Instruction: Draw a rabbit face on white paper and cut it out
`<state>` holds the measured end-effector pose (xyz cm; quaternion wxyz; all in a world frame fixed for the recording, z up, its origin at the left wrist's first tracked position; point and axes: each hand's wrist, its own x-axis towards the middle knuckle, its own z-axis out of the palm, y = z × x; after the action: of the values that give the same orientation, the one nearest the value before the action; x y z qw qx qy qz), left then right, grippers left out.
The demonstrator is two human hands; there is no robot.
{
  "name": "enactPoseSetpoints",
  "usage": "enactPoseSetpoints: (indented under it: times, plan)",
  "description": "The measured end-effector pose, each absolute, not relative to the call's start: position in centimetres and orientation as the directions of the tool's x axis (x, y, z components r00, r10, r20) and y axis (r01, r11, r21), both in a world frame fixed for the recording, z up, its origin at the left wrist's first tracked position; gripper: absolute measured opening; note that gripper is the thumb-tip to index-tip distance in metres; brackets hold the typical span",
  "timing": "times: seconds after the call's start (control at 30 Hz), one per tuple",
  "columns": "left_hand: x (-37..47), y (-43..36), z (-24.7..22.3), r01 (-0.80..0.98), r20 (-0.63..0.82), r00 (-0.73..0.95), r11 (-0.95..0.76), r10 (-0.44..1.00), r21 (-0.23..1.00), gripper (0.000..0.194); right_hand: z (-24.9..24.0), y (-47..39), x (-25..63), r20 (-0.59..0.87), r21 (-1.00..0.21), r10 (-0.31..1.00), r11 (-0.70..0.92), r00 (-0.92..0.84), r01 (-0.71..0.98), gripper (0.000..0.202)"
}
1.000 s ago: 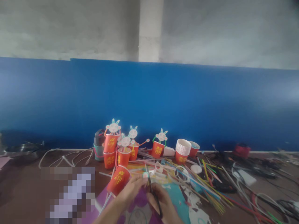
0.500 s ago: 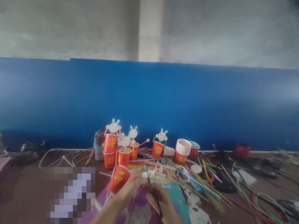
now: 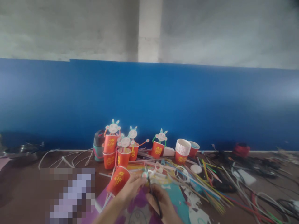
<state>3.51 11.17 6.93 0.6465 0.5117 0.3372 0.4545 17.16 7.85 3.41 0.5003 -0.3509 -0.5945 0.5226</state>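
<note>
My left hand (image 3: 133,186) pinches a small white paper cutout (image 3: 144,175) that shows a coloured centre. In my right hand (image 3: 161,199) is a pair of scissors (image 3: 151,190) with dark handles; its blades point up and away beside the cutout. Whether the blades touch the paper I cannot tell. A red paper cup (image 3: 118,179) lies tilted just left of my left hand. Below both hands spreads a purple and teal sheet (image 3: 178,199) with a drawn face near the bottom edge.
Red cups with paper rabbit figures (image 3: 113,127) stand at the back. Stacked cups (image 3: 182,151) are right of them. Colourful pipe cleaners (image 3: 205,183) and white paper scraps (image 3: 195,202) lie on the right. Cables (image 3: 243,186) and a metal bowl (image 3: 22,150) sit farther out.
Almost nothing differs. Both hands keep their places, the left on the paper cutout and the right on the scissors; the view has shifted very slightly.
</note>
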Motion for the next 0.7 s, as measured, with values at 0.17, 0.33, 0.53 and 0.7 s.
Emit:
enactPoseSetpoints:
  times: [0.17,0.33,0.53,0.7]
  plan:
    - [3.3,11.3,6.4,-0.242,-0.001,0.387,0.103,0.922,0.965,0.051,3.6,7.8,17.2,0.248,-0.968,0.937,0.234,-0.245,-0.087,0.039]
    - [3.0,11.8,5.8,-0.234,0.012,0.378,0.083,0.926,0.969,0.045,3.4,7.7,17.3,0.208,-0.976,0.936,0.179,-0.284,-0.126,0.036]
    - [2.7,12.3,5.1,-0.209,0.030,0.373,0.053,0.927,0.976,0.041,3.5,7.6,17.2,0.185,-0.981,0.942,0.159,-0.282,-0.111,0.037]
    - [2.6,12.3,5.2,-0.204,0.050,0.386,0.032,0.921,0.978,0.036,3.8,7.6,17.2,0.195,-0.979,0.936,0.167,-0.291,-0.120,0.036]
